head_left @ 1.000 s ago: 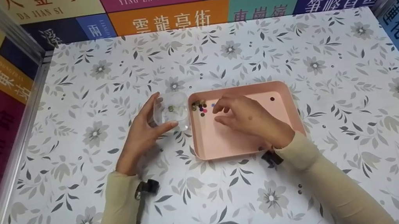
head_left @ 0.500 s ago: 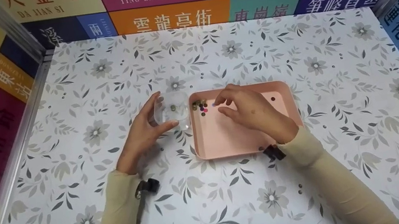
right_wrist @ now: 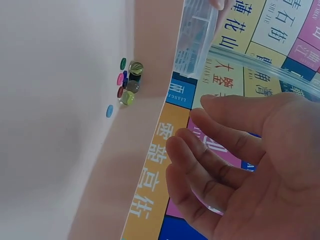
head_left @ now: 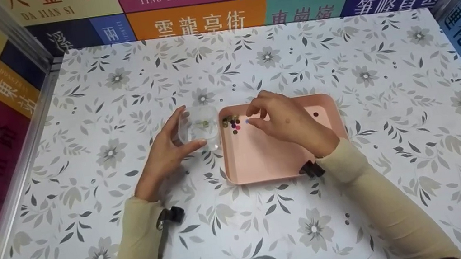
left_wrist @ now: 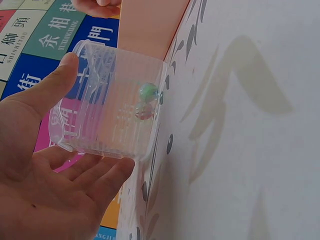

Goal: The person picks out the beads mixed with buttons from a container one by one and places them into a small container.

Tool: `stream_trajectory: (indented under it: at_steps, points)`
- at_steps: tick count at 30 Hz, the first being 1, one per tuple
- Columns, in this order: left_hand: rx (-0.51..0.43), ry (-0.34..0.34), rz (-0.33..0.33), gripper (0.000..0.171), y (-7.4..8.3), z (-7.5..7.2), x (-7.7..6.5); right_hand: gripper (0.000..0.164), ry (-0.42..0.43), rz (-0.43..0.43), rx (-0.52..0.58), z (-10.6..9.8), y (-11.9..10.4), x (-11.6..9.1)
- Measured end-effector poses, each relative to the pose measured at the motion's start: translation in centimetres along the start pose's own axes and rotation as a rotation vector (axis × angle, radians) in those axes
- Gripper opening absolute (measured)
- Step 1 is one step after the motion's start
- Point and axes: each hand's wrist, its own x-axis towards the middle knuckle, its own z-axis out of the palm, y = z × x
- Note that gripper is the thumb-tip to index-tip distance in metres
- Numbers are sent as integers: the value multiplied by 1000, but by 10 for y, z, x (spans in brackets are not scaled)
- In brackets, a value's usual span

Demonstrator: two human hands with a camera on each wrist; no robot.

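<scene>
My left hand grips a clear plastic box between thumb and fingers, just left of the pink tray. A green marble lies in the box, with a clear, reddish one beside it. My right hand is over the tray's far middle, its fingers loosely bent. A blue disc lies on the tray floor, close to the thumb tip in the head view. In the right wrist view a pale glint shows among the lower fingers; I cannot tell what it is.
Several glass marbles and small coloured discs, including a pink disc, cluster in the tray's far left corner. A dark disc lies at the tray's right. Lettered panels border the floral-patterned table.
The right hand shifts right and then away from me over the tray, its thumb coming back close to the blue disc. Inside the box, the green marble moves right. The left hand stays put.
</scene>
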Motion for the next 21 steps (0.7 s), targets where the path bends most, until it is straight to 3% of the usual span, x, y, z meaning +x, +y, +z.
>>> stream_trajectory:
  at_steps: [8,13,21]
  points:
    - [-9,2,2,105,-3,0,1,21,-26,46,-16,-1,2,8]
    - [13,9,4,105,-3,-1,2,21,-20,25,-35,0,4,13]
    - [-48,-17,19,103,-2,-1,1,19,-15,-5,-63,5,4,20]
